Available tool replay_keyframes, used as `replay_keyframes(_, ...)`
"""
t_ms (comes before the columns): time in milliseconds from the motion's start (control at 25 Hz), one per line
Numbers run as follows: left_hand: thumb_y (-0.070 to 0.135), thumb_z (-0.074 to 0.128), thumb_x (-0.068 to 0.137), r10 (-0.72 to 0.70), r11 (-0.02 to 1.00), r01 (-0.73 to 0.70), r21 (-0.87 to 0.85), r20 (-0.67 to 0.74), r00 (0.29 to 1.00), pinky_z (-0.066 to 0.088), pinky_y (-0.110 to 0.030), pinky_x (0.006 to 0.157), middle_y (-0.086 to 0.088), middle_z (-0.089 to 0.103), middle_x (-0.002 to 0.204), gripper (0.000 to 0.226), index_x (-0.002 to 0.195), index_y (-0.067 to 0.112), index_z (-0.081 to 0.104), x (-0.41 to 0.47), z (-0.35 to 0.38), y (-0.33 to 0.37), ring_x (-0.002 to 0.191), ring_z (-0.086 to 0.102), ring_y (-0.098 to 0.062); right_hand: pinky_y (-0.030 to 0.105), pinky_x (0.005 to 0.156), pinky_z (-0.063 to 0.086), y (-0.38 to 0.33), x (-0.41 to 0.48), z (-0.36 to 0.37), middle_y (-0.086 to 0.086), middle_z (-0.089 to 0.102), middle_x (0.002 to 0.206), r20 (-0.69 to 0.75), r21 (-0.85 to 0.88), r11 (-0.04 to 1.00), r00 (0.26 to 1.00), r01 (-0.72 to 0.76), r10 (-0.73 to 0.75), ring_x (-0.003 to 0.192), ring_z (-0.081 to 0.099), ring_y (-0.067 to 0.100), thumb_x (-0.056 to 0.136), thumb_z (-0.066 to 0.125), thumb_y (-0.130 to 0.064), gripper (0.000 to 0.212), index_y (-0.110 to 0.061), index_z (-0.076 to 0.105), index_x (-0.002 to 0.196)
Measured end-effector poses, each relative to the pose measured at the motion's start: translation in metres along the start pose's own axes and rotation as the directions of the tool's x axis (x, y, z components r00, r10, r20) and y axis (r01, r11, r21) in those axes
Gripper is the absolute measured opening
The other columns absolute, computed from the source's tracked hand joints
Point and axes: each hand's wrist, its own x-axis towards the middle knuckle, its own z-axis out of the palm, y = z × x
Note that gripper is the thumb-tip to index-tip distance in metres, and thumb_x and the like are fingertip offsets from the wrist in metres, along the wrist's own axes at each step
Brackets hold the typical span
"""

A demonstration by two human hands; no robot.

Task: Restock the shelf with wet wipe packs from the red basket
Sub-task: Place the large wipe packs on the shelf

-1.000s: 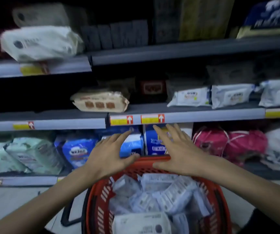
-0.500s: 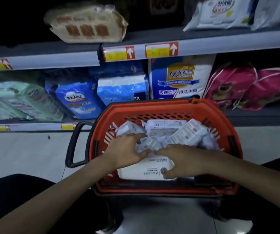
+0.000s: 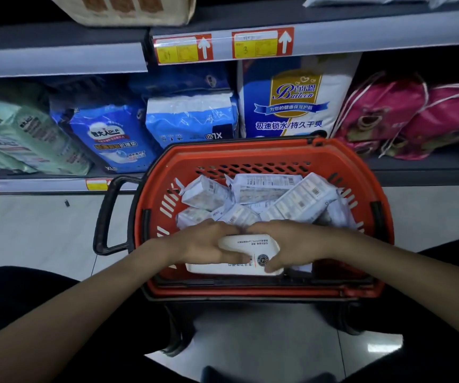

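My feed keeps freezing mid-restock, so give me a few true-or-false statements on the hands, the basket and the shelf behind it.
1. The left hand and right hand both hold the large white pack in the red basket. True.
2. That is the only pack in the basket. False: smaller packs lie heaped behind it.
3. The black handle sticks out on the person's right. False: it is on the left.
4. Pink bags sit on the lower shelf. True.
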Motion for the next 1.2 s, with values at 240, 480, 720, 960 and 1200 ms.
replay_keyframes(240, 0.081, 0.072, 0.074, -0.043, 0.968, 0.058, 0.243, -0.064, 0.997, 0.037, -0.041, 0.116, 0.001, 0.043, 0.159, 0.111, 0.163, 0.042, 0.017, 0.002, 0.006, 0.002, 0.145, 0.039, -0.024, 0.033, 0.080, 0.059, 0.013, 0.016, -0.005, 0.006, 0.073, 0.108, -0.288, 0.469, 0.876, 0.919, -0.109, 0.269, 0.104, 0.070, 0.024, 0.064, 0.099, -0.015, 0.048, -0.024, 0.076, 0.105)
replay_keyframes(480, 0.059, 0.097, 0.056, -0.090, 0.995, 0.083, -0.046, -0.183, 0.979, 0.051, -0.030, 0.099, 0.017, 0.066, 0.127, 0.099, 0.142, 0.037, 0.054, 0.019, -0.012, -0.007, 0.117, 0.063, -0.010, 0.028, 0.057, 0.060, 0.018, 0.028, -0.010, 0.009, 0.073, 0.112, -0.362, 0.743, 0.666, 0.793, -0.073, 0.490, 0.104, 0.072, 0.028, 0.064, 0.099, -0.015, 0.031, -0.020, 0.079, 0.088)
replay_keyframes(720, 0.046, 0.102, 0.056, -0.186, 0.915, 0.050, -0.400, -0.308, 0.933, 0.064, -0.035, 0.085, 0.010, 0.072, 0.110, 0.083, 0.126, 0.030, 0.061, 0.015, -0.033, -0.007, 0.092, 0.075, -0.009, 0.035, 0.089, 0.058, -0.002, 0.009, -0.031, -0.006, 0.078, 0.099, -0.581, 0.746, 0.632, 0.670, 0.211, 0.463, 0.101, 0.072, 0.016, 0.093, 0.073, -0.012, 0.014, -0.024, 0.079, 0.088)
replay_keyframes(960, 0.040, 0.093, 0.072, -0.326, 0.504, -0.113, -0.856, -0.310, 0.893, 0.057, -0.055, 0.100, -0.004, 0.077, 0.121, 0.075, 0.135, 0.017, 0.059, -0.001, -0.060, -0.003, 0.110, 0.075, -0.027, 0.028, 0.083, 0.051, -0.024, -0.026, -0.046, -0.004, 0.069, 0.111, -0.663, 0.726, 0.609, 0.557, 0.318, 0.499, 0.101, 0.066, 0.009, 0.094, 0.073, -0.024, 0.022, -0.025, 0.069, 0.116)
replay_keyframes(1200, 0.041, 0.073, 0.092, -0.359, 0.110, -0.193, -0.975, -0.220, 0.907, 0.057, -0.051, 0.103, -0.011, 0.076, 0.124, 0.046, 0.131, 0.017, 0.068, -0.005, -0.056, 0.028, 0.115, 0.073, -0.032, 0.012, 0.091, 0.047, -0.044, -0.031, -0.010, -0.010, 0.046, 0.139, -0.805, 0.398, 0.852, 0.576, 0.341, 0.146, 0.118, 0.050, -0.009, 0.090, 0.074, -0.049, 0.060, -0.033, 0.052, 0.144)
